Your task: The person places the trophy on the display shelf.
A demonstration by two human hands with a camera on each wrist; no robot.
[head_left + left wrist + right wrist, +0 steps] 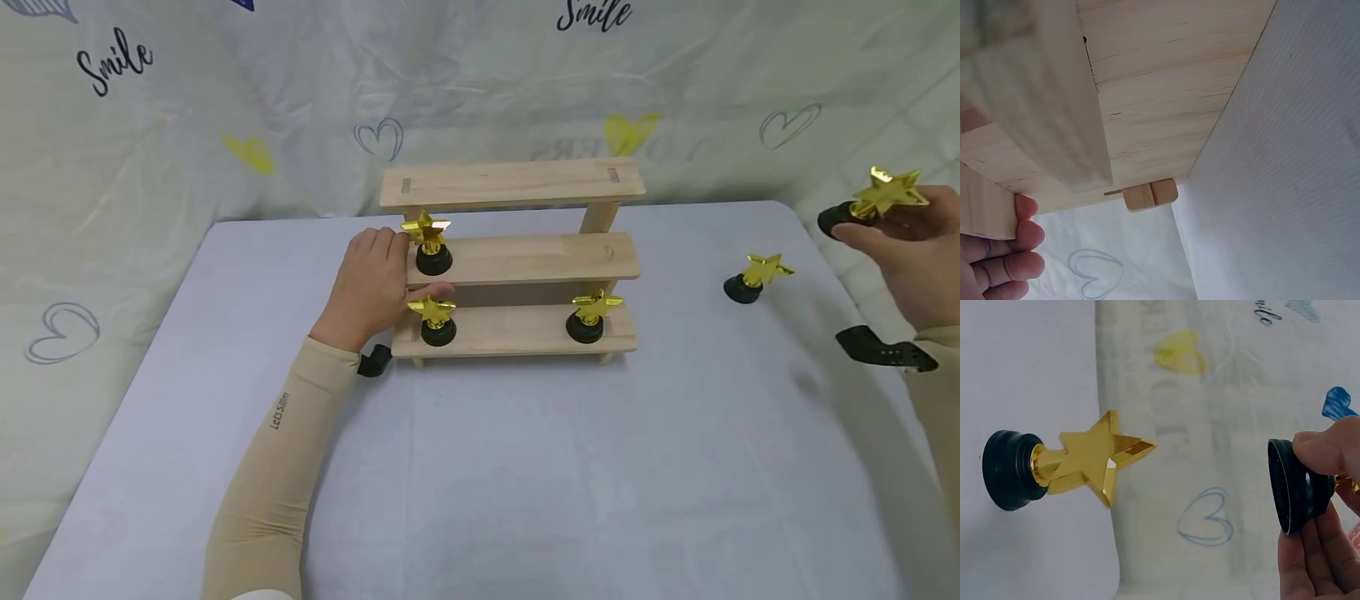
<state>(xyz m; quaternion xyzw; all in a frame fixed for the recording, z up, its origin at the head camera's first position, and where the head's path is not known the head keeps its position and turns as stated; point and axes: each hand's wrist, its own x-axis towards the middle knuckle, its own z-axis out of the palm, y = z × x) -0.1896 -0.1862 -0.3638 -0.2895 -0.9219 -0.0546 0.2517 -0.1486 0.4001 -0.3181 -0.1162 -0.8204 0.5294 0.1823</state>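
Observation:
My right hand (918,250) grips a gold star trophy (888,193) by its black base, held up past the table's right edge. In the right wrist view the thumb presses that base (1300,487) from above and the fingers lie under it. Another star trophy (761,273) stands on the table to the left of this hand. My left hand (371,283) grips the left end of the middle step of a wooden three-step rack (540,258). Its fingertips (1030,234) curl round the board's edge in the left wrist view. Beside it, a star trophy (433,257) stands on that step.
Two more star trophies stand on the lowest step, one at the left (437,332) and one at the right (585,327). The top step (510,183) is bare. A white cloth covers the table (525,483); a printed sheet (480,75) hangs behind.

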